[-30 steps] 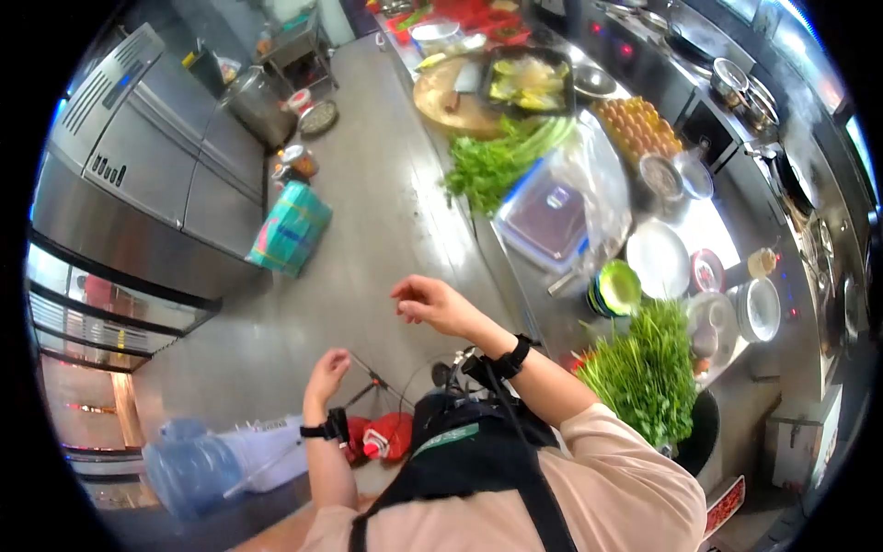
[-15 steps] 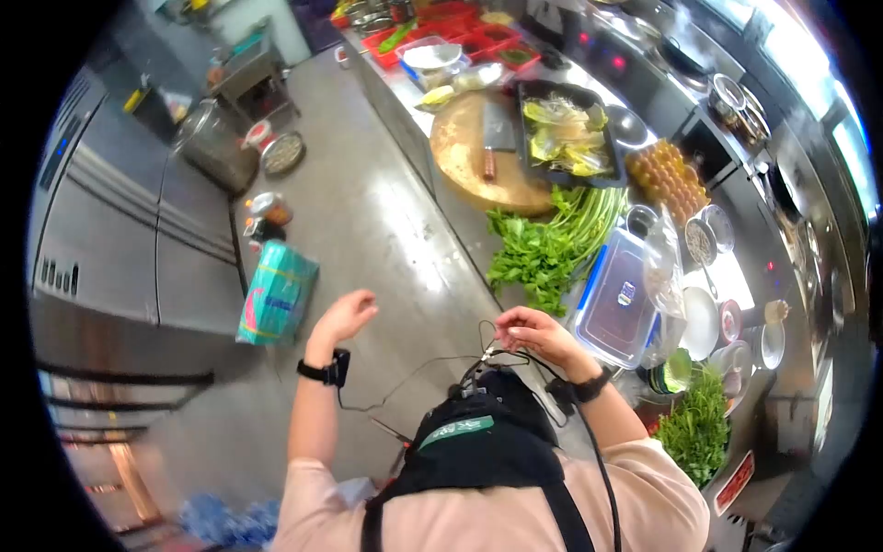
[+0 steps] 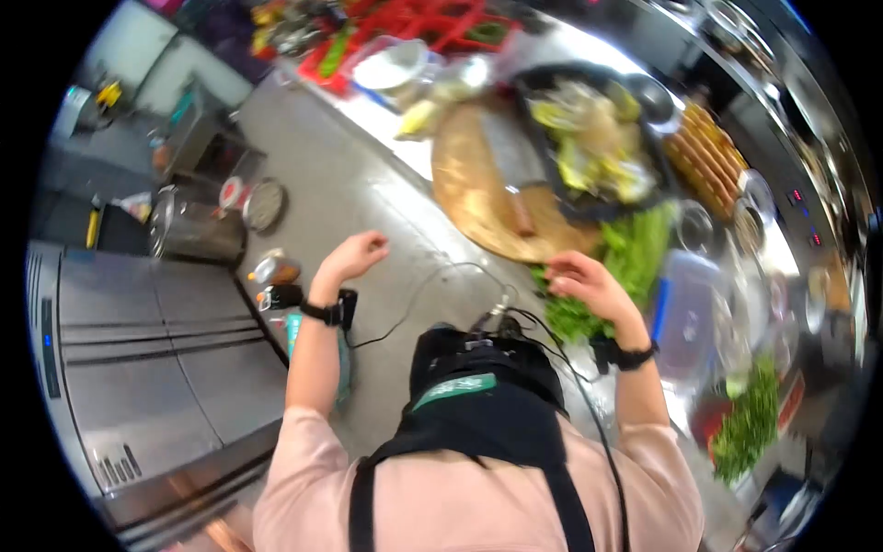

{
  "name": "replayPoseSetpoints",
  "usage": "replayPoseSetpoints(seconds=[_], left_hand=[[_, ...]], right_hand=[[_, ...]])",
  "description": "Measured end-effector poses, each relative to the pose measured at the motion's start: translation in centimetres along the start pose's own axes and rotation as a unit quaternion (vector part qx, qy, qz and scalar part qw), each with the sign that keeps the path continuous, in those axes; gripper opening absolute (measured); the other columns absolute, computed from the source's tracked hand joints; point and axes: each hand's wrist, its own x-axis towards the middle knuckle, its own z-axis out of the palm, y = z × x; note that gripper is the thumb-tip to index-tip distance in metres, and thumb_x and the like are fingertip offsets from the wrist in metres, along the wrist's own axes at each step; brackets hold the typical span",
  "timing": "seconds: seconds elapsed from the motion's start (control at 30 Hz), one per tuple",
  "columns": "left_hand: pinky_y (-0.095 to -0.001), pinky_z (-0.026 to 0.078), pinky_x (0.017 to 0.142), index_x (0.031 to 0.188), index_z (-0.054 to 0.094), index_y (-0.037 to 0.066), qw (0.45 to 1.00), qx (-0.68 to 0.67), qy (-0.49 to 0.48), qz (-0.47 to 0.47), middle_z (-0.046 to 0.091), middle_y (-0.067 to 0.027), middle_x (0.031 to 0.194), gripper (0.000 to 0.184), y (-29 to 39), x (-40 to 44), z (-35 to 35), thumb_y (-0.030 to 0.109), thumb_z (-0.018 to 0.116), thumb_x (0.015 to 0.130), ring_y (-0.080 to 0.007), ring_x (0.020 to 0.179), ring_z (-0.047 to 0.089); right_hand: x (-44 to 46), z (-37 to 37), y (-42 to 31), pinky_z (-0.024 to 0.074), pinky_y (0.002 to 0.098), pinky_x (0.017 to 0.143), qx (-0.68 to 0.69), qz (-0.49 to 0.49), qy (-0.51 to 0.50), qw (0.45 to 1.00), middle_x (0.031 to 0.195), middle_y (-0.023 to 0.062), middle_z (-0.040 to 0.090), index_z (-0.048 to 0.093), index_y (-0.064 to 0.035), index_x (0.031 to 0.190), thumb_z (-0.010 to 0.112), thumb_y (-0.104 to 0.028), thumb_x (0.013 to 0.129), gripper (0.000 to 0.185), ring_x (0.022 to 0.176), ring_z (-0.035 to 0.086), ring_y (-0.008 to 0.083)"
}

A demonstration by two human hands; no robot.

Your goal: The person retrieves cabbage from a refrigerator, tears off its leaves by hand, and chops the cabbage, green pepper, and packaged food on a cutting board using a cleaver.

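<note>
My left hand (image 3: pixel 353 257) hangs over the floor left of the counter, fingers loosely curled and apart, with nothing in it. Over the counter edge is my right hand (image 3: pixel 585 281), its fingers bent and partly spread, holding nothing. It overlaps the leafy greens (image 3: pixel 644 248) from above; contact is not clear. Just beyond it lies a round wooden cutting board (image 3: pixel 464 184) with a cleaver (image 3: pixel 511 166) on it, the brown handle toward me. A black tray (image 3: pixel 589 210) of yellow-green vegetables stands right of the cleaver.
Right of the greens are a lidded plastic box (image 3: pixel 687 313) and a green bunch (image 3: pixel 747 423). An egg tray (image 3: pixel 704 156) and red baskets (image 3: pixel 441 23) stand farther back. At left are a steel fridge (image 3: pixel 166 340), a large pot (image 3: pixel 193 225) and bottles (image 3: pixel 276 269) on the floor.
The view has moved forward along the counter, bringing the board and cleaver nearer. My right hand has gone from over the floor to over the counter edge. Both hands remain empty.
</note>
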Motion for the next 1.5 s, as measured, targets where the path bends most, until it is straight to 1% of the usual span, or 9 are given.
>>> replayPoseSetpoints(seconds=[0.17, 0.23, 0.4, 0.53, 0.77, 1.0, 1.13, 1.3, 1.5], left_hand=[[-0.0346, 0.051, 0.083, 0.111, 0.065, 0.002, 0.992, 0.041, 0.116, -0.04, 0.07, -0.0128, 0.1, 0.032, -15.3, 15.0, -15.6, 0.026, 0.066, 0.091, -0.0213, 0.092, 0.065], [-0.035, 0.051, 0.083, 0.108, 0.067, 0.002, 0.979, 0.042, 0.193, -0.052, 0.071, -0.0129, 0.099, 0.032, -22.1, 24.3, -22.8, 0.027, 0.066, 0.089, -0.0219, 0.092, 0.066], [-0.0379, 0.051, 0.087, 0.11, 0.065, -0.002, 0.93, -0.004, 0.366, -0.028, 0.071, -0.0192, 0.1, 0.042, -33.1, 47.3, -33.0, 0.029, 0.069, 0.082, -0.0304, 0.098, 0.067], [-0.0441, 0.045, 0.1, 0.127, 0.052, -0.004, 0.937, 0.023, 0.343, -0.065, 0.057, -0.0268, 0.127, 0.067, -33.9, 56.6, -37.6, 0.035, 0.075, 0.077, -0.0406, 0.116, 0.057], [-0.0509, 0.047, 0.097, 0.118, 0.051, -0.002, 0.93, 0.137, 0.336, -0.061, 0.06, -0.0268, 0.118, 0.064, -37.3, 66.7, -38.5, 0.031, 0.08, 0.071, -0.0422, 0.113, 0.058], [-0.044, 0.05, 0.084, 0.108, 0.056, -0.006, 0.929, 0.009, 0.369, 0.018, 0.065, -0.0242, 0.103, 0.048, -30.4, 58.2, -42.6, 0.019, 0.076, 0.072, -0.0355, 0.099, 0.064], [-0.0405, 0.047, 0.09, 0.123, 0.053, -0.003, 0.92, -0.013, 0.306, 0.243, 0.06, -0.0204, 0.109, 0.052, -23.1, 47.4, -42.5, 0.002, 0.068, 0.074, -0.0352, 0.102, 0.06], [-0.0439, 0.045, 0.09, 0.127, 0.054, 0.004, 0.864, 0.099, -0.029, 0.492, 0.057, -0.0154, 0.108, 0.066, -11.0, 36.1, -29.7, 0.002, 0.07, 0.063, -0.0361, 0.105, 0.054], [-0.0425, 0.038, 0.101, 0.13, 0.055, 0.01, 0.736, 0.168, -0.035, 0.655, 0.057, -0.0137, 0.112, 0.064, -2.8, 32.2, -11.0, 0.001, 0.067, 0.068, -0.0317, 0.113, 0.052]], right_hand=[[9.6, 1.9, 0.2, 0.0504, 0.0297, 0.084, -0.186, 0.008, 0.105, 0.977, 0.107, 0.007, 0.063, 0.055, -0.0012, 0.124, 0.066, -0.008, 0.089, 0.038, 0.096, 0.062, 0.0168], [13.3, 3.0, 1.0, 0.048, 0.0393, 0.09, -0.447, -0.048, 0.205, 0.869, 0.11, 0.0151, 0.062, 0.054, -0.0022, 0.125, 0.068, -0.007, 0.081, 0.046, 0.102, 0.059, 0.0317], [19.8, 5.7, 3.9, 0.0435, 0.047, 0.096, -0.484, 0.113, 0.312, 0.809, 0.12, 0.0228, 0.055, 0.043, -0.0046, 0.139, 0.069, -0.005, 0.075, 0.069, 0.112, 0.052, 0.043], [23.0, 5.8, 4.8, 0.0416, 0.0488, 0.099, -0.512, 0.131, 0.377, 0.761, 0.125, 0.0252, 0.052, 0.03, -0.0081, 0.149, 0.069, 0.0, 0.071, 0.088, 0.116, 0.049, 0.0459], [26.8, 7.1, 4.6, 0.044, 0.0482, 0.092, -0.486, 0.199, 0.426, 0.737, 0.12, 0.0261, 0.056, 0.033, -0.0042, 0.147, 0.057, 0.008, 0.067, 0.085, 0.11, 0.052, 0.0459], [28.2, 11.7, 0.7, 0.0482, 0.0371, 0.068, -0.322, 0.26, 0.526, 0.743, 0.082, 0.0101, 0.063, 0.053, -0.0032, 0.115, 0.062, -0.004, 0.084, 0.032, 0.073, 0.062, 0.0217], [26.6, 17.8, -2.4, 0.0346, 0.0221, 0.049, -0.029, 0.112, 0.638, 0.762, 0.07, -0.0055, 0.049, 0.055, -0.008, 0.132, 0.063, -0.009, 0.091, 0.042, 0.057, 0.042, 0.0034], [22.4, 18.7, 3.6, 0.0393, 0.0247, 0.045, -0.071, 0.145, 0.636, 0.754, 0.077, -0.0008, 0.053, 0.056, -0.0045, 0.13, 0.067, -0.009, 0.088, 0.044, 0.052, 0.047, 0.0074], [19.9, 17.4, 3.0, 0.0471, 0.0355, 0.066, -0.288, 0.195, 0.617, 0.706, 0.077, 0.0104, 0.059, 0.058, -0.0043, 0.116, 0.064, -0.011, 0.084, 0.033, 0.068, 0.057, 0.0239]])
